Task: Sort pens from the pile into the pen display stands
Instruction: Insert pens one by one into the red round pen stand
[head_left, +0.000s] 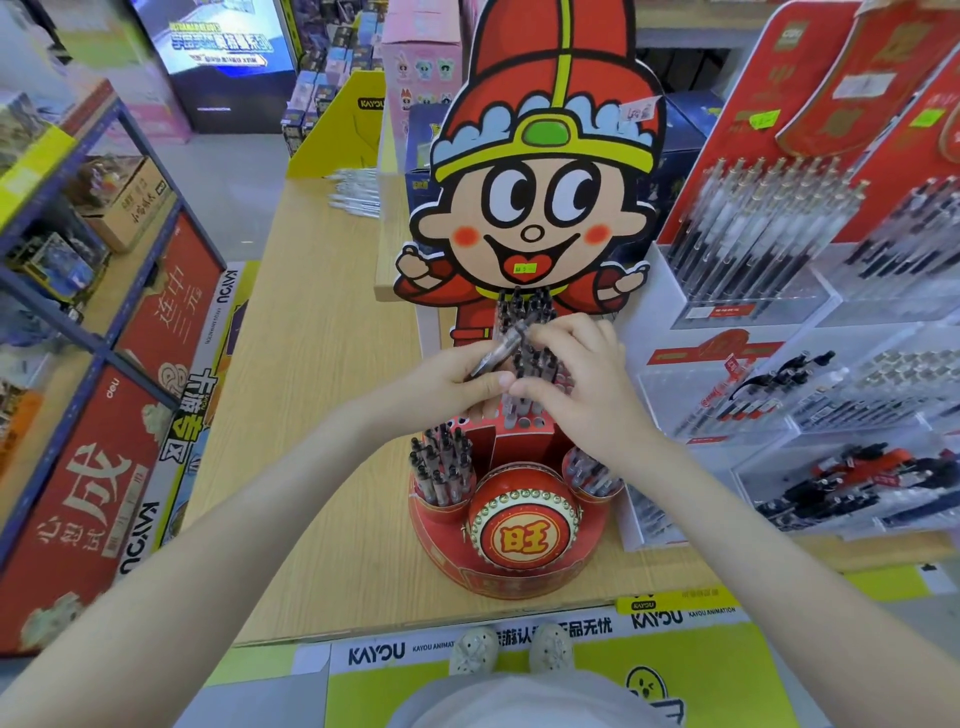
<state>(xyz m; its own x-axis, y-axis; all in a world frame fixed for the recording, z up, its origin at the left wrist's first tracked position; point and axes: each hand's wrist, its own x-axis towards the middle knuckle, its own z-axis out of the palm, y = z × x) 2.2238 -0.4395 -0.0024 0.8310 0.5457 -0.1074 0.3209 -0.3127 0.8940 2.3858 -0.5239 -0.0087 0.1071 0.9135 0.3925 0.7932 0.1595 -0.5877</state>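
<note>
Both arms reach over the wooden table to the red pen display stand. Left hand pinches a dark pen, held slanted above the stand's standing pens. Right hand curls its fingers round the pen's top end. A pile of pens lies far back on the table.

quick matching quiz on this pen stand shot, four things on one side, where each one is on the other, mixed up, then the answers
Things
1. held pen
2. pen pile
3. drum
4. clear racks

Places
a. far end of the wooden table
b. low at the front of the red stand
c. right of the cartoon figure
d. between the left hand and the right hand, over the stand's middle rows

Pairs: 1-d, 2-a, 3-b, 4-c
</note>
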